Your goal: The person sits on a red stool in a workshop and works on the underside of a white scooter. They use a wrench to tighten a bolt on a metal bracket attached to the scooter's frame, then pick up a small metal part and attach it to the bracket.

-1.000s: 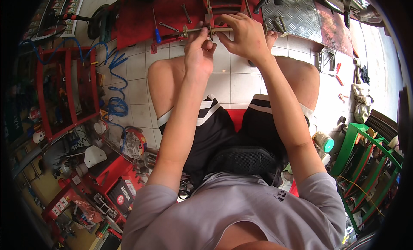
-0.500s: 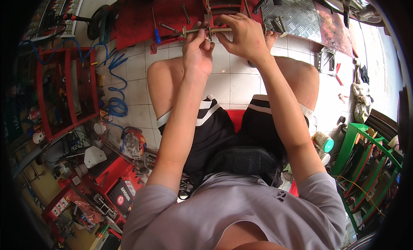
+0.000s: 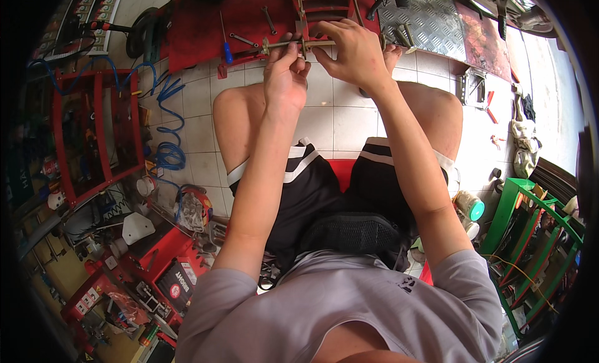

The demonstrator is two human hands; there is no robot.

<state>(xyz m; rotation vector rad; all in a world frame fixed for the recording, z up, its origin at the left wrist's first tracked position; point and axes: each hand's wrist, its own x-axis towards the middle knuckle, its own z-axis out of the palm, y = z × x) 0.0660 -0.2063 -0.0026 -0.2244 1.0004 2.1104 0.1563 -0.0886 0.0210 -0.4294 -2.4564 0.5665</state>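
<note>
My left hand [image 3: 287, 73] is closed around a thin metal rod [image 3: 272, 46] at the edge of the red work surface. Its thumb lies along the rod and the fingers curl underneath. My right hand [image 3: 357, 54] reaches over a brass-coloured bar [image 3: 321, 44] in line with the rod. Thumb and fingers bend toward that bar, and the back of the hand hides what the fingertips hold, if anything. A red metal frame [image 3: 327, 13] stands just beyond both hands. To the left lie a blue-handled screwdriver [image 3: 228, 53] and two wrenches [image 3: 243, 39].
A silver tread plate [image 3: 421, 26] covers the surface at right. A red rack [image 3: 103, 132] and coiled blue hose [image 3: 168, 154] are on the left, with red machinery [image 3: 165, 269] below. A green shelf [image 3: 530, 232] stands at right. White tiles [image 3: 312, 126] show between my knees.
My left hand has shifted very slightly to the left along with the rod. My right hand looks the same.
</note>
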